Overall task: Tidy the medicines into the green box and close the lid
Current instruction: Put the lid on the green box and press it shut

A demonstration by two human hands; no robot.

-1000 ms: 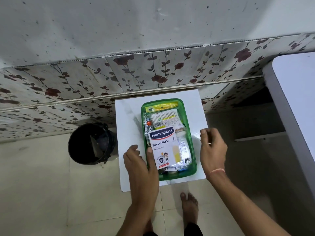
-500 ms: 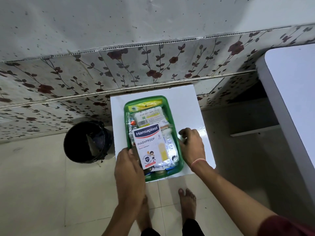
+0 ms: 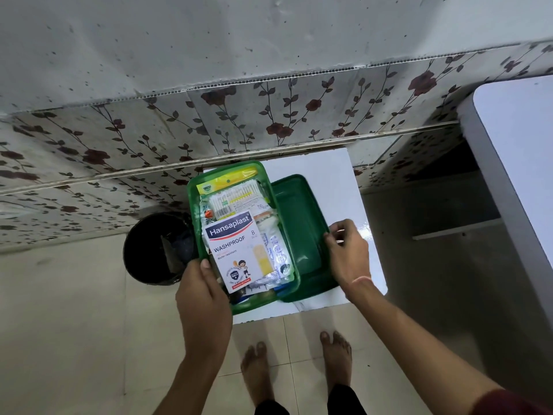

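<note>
The green box [image 3: 254,305] is packed with medicines: a white Hansaplast plaster pack [image 3: 236,250] lies on top, with a cotton bud packet [image 3: 236,196] and a yellow pouch behind it. My left hand [image 3: 203,298] grips the box by its near left edge, thumb on the plaster pack. The box overhangs the left side of the small white table [image 3: 329,175]. To its right the dark green lid [image 3: 299,223] lies flat on the table, partly under the box. My right hand [image 3: 347,253] pinches the lid's right rim.
A black bucket [image 3: 155,247] stands on the floor, left of the table and partly under the box. A larger white table [image 3: 520,145] runs along the right. A floral-tiled wall sits just behind. My bare feet [image 3: 299,360] are on the tiled floor below.
The box has shifted left off the table's middle, uncovering the green lid that lay beneath it. My right hand went from the box's side to the lid's rim.
</note>
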